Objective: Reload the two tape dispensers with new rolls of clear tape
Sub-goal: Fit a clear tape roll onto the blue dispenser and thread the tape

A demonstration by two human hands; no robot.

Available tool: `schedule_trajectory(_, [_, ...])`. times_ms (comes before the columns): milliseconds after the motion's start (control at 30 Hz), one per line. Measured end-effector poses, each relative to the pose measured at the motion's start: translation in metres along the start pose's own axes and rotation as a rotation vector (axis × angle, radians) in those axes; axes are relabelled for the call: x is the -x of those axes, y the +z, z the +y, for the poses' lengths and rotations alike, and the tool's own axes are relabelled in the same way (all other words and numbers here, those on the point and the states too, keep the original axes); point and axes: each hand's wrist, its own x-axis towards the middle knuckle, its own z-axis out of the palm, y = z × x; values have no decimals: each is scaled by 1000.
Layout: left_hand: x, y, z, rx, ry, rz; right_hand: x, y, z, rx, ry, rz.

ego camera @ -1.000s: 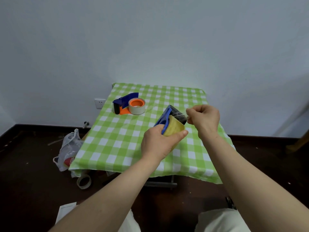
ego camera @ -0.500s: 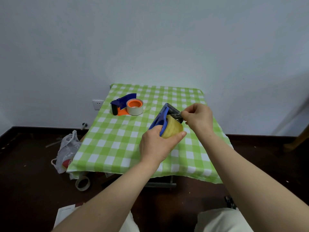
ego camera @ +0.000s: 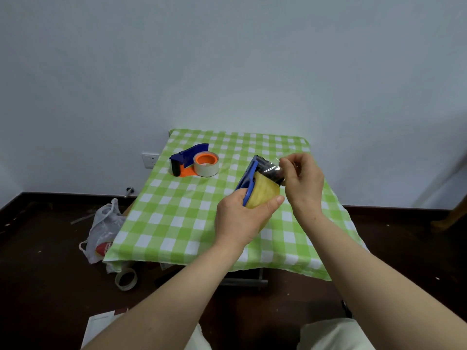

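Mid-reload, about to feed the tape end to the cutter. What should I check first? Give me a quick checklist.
1. Left hand grips the blue dispenser: ok.
2. Yellowish roll sits in it: ok.
3. Right hand pinches the tape end: ok.
4. Tape end lies across the serrated blade: cannot tell.
5. Second dispenser, carrying the white roll, rests on the tablecloth, apart from both hands: ok.

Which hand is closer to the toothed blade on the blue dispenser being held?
Right. The right hand pinches the tape end just beside the blade; the left hand grips the handle and yellowish roll below it.
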Motion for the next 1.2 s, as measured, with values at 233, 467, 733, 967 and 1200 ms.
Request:
schedule_trajectory(233, [-1, -9, -4, 73, -8, 6, 20, -12, 5, -235, -57, -27])
schedule_trajectory(467, [-3, -11, -7, 101, 7, 22, 20, -18, 8, -250, -75, -243])
schedule_trajectory(733, [0, -8, -8, 105, 12, 20, 10, -20, 0, -494, 429, -252])
schedule_trajectory(967, [0, -4, -7, 105, -5, 10, 4, -14, -4, -474, 754, -234])
schedule_trajectory(1200, [6, -2, -9, 77, -21, 8, 0, -13, -2, -282, 859, -260])
